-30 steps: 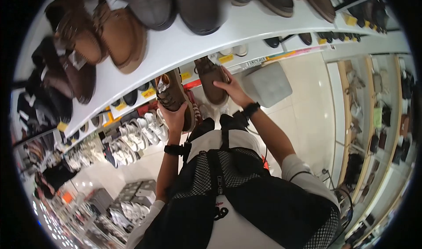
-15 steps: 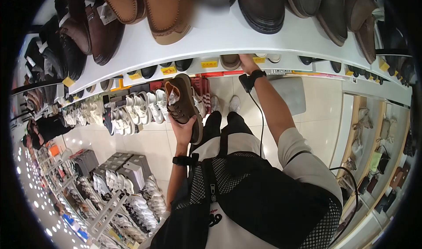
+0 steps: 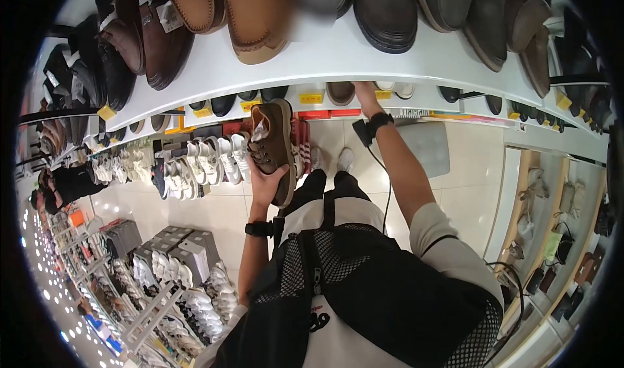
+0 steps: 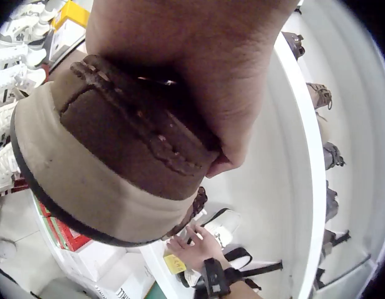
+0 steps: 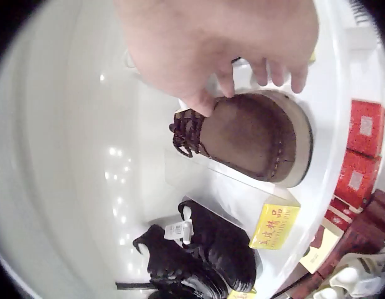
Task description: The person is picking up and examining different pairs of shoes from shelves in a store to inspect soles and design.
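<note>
One brown shoe (image 3: 273,144), gripped by left fingers (image 4: 230,137), sits higher; right fingers (image 5: 270,68) still touch shelved shoe (image 5: 254,140), relaxed.

Brown lace-up shoe (image 3: 272,140), pale sole, held aloft, matching shoe (image 5: 254,137) resting flat on white shelf (image 5: 86,156)

The white shelf (image 3: 325,59) covers part of my right hand (image 3: 364,96) and most of the brown shoe (image 3: 340,92) beneath it. The yellow price tag (image 5: 274,225) there is unreadably blurred.
</note>
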`<action>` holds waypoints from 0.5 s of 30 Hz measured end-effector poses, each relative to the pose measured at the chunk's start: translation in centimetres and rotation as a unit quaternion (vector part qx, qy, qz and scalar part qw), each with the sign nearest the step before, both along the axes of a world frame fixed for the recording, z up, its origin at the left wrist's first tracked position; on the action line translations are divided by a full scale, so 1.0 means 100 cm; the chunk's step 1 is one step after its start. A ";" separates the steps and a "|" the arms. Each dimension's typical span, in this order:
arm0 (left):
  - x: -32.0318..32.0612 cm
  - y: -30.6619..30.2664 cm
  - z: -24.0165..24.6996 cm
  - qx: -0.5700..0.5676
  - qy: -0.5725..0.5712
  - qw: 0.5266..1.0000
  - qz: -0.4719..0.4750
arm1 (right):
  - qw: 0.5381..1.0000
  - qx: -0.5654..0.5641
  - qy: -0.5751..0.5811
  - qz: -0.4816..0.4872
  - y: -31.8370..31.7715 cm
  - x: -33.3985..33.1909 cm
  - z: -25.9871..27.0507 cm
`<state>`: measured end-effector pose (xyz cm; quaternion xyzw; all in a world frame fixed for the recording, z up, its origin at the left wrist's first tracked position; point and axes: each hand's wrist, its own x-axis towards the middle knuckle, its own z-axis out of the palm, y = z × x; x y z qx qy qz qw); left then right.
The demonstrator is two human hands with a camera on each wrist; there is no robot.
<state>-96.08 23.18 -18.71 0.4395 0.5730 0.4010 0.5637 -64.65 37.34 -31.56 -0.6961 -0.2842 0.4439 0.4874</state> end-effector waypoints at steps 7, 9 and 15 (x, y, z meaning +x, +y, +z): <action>0.044 0.025 0.006 0.028 -0.016 0.991 -0.132 | 0.973 -0.034 0.087 0.211 -0.113 0.009 0.088; 0.065 0.029 0.021 0.042 -0.024 0.980 -0.195 | 0.964 -0.005 0.083 0.252 -0.145 0.009 0.090; 0.112 0.025 0.080 0.059 -0.033 0.937 -0.344 | 0.967 0.025 0.219 0.127 -0.200 -0.029 0.202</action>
